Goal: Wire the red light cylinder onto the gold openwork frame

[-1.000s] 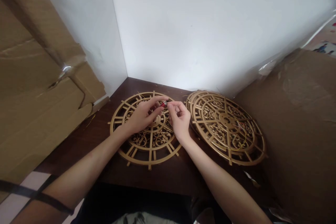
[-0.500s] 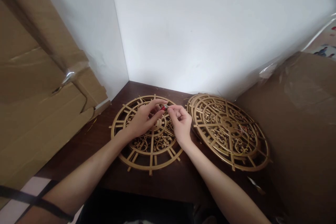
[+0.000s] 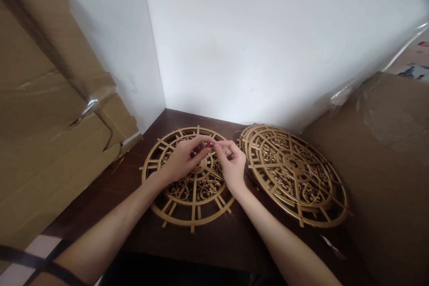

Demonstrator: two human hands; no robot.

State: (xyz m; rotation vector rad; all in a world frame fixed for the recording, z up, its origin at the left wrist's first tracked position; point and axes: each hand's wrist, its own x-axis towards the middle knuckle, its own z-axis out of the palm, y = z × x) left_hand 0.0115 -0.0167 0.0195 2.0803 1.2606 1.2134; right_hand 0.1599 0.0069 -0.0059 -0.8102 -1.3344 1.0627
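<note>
Both hands meet above the middle of a flat round gold openwork disc (image 3: 192,187) that lies on the dark brown wooden desk (image 3: 134,178). The left hand (image 3: 181,161) and the right hand (image 3: 233,163) each pinch a small red piece (image 3: 209,144) between thumb and fingertips, a close grip that suits something so tiny. The wrists hang low over the disc, which likely steadies them. The piece is held just clear of the disc's hub. It is mostly covered by the fingers, so its shape is hard to tell. To the right lies a stack of similar gold discs (image 3: 295,174); the count cannot be made out, and thin wires seem to lie on it. Brown cardboard boxes, one at left (image 3: 50,134) and one at right (image 3: 389,165), crowd the desk and hide its sides.
</note>
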